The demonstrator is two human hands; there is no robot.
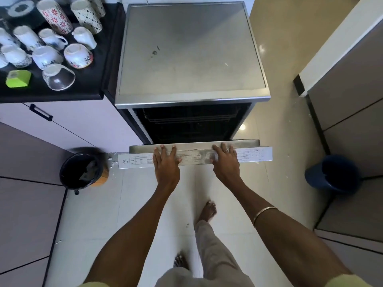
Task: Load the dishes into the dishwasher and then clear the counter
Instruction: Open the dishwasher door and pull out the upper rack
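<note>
Both hands, left hand (pixel 165 160) and right hand (pixel 224 160), flat-fingered atop dishwasher door (pixel 194 155) edge, gripping nothing, steadying its swing; cups (pixel 51 50) wait left of dishwasher.

The dishwasher interior (pixel 190 123) is lost in shadow, only faint rack wires being made out. Print on the door-edge label (pixel 248 155) is too small to be read. Cups (pixel 4 48) on the worktop (pixel 62 94) are cut off by the left edge.

Only "13" reads on the dishwasher door (pixel 255 155) top-edge label (pixel 136 161); its table print is too small.
</note>
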